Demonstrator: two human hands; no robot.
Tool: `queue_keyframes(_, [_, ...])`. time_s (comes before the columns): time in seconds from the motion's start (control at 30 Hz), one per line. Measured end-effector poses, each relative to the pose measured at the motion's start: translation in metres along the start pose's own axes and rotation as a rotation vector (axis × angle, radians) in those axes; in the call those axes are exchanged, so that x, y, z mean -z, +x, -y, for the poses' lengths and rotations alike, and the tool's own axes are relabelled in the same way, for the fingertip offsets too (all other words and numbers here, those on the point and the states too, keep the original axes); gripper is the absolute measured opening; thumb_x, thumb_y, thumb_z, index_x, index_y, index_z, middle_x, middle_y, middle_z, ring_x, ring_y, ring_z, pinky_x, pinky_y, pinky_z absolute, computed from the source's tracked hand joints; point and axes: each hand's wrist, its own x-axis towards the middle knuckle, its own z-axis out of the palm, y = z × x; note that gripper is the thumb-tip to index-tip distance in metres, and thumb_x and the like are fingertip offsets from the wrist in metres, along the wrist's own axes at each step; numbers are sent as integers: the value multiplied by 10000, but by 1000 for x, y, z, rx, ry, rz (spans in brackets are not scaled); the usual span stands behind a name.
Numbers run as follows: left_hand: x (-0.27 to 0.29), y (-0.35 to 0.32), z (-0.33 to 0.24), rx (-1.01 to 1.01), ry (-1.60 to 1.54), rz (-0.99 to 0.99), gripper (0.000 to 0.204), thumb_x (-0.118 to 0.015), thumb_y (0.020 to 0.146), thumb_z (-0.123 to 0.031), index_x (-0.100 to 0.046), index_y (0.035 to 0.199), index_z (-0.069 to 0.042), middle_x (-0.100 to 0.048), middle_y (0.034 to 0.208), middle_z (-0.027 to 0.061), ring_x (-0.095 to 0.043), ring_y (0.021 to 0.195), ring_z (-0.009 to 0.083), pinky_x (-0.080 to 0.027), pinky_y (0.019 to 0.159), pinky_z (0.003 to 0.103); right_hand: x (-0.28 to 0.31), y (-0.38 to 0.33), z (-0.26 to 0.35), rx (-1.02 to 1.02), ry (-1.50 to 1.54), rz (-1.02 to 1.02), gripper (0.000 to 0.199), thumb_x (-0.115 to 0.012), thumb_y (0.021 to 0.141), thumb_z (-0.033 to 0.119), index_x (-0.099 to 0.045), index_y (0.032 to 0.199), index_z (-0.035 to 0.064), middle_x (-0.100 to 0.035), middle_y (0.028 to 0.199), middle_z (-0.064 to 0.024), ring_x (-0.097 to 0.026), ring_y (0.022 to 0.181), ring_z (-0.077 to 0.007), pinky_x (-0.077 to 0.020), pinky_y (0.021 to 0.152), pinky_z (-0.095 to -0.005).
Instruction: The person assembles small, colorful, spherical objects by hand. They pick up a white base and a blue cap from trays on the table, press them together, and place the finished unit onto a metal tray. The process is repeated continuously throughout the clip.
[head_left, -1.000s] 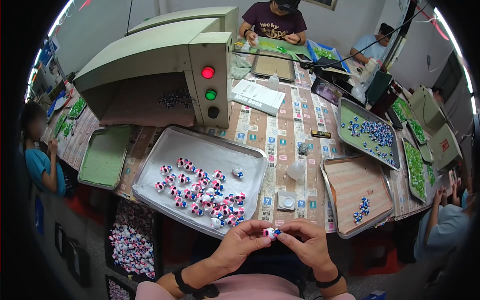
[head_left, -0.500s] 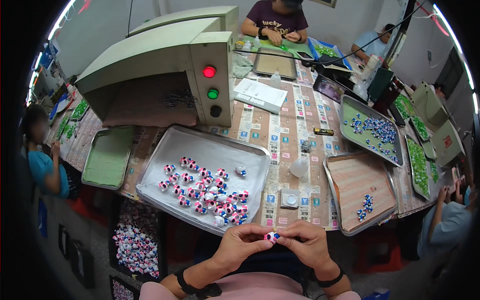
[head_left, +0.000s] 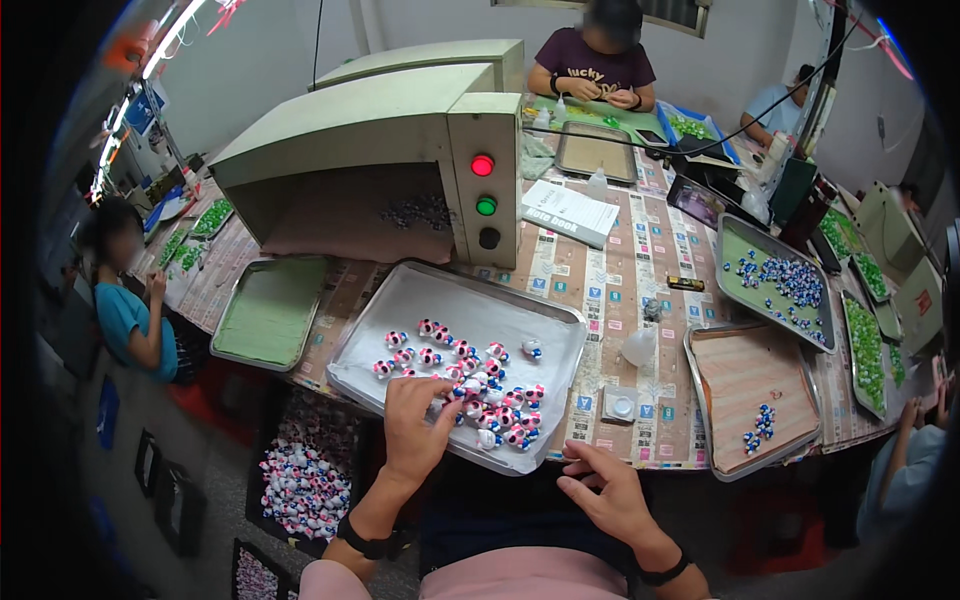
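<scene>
My left hand [head_left: 418, 425] reaches over the near edge of a metal tray [head_left: 372, 340] lined with white sheet. Its thumb and fingertips close around a small pink, white and blue figurine among the others, partly hidden by the fingers. Several more figurines [head_left: 515, 400] of the same kind lie loose in that tray, mostly bunched toward its near right. Off the tray's near right corner, my right hand [head_left: 605, 490] hovers empty in front of the table edge, fingers apart and slightly bent.
A machine [head_left: 365, 165] with an open mouth and lit buttons stands behind the tray. To the right are a white squeeze bottle [head_left: 638, 348], a small square holder [head_left: 620, 405] and trays of blue-white pieces [head_left: 790, 283]. A green-lined tray [head_left: 270, 310] lies left. Other people work around the table.
Both hands were together at the table edge, holding a figurine. My left hand has since moved forward and left into the tray; my right hand has let go and opened. The view has shifted.
</scene>
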Motion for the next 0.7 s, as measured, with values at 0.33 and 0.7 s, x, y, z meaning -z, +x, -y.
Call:
queue_keyframes(0.33, [18, -40, 10, 165, 124, -214, 528, -721, 732, -19, -534, 1226, -33, -515, 1182, 134, -483, 1074, 299, -412, 934, 381, -28, 30, -16, -252, 531, 115, 602, -623, 903, 42, -329, 1425, -11, -612, 1056, -96, -623, 862, -110, -540, 720, -256])
queue_keyframes(0.7, [38, -100, 74, 1047, -1711, -71, 598, -599, 916, -120, -291, 1429, -123, -403, 1437, 99, -509, 1205, 308, -458, 976, 510, -44, 2, -11, -361, 661, 377, 367, -692, 883, 171, -562, 1161, -30, -667, 980, -83, -629, 783, -108, -572, 663, -308])
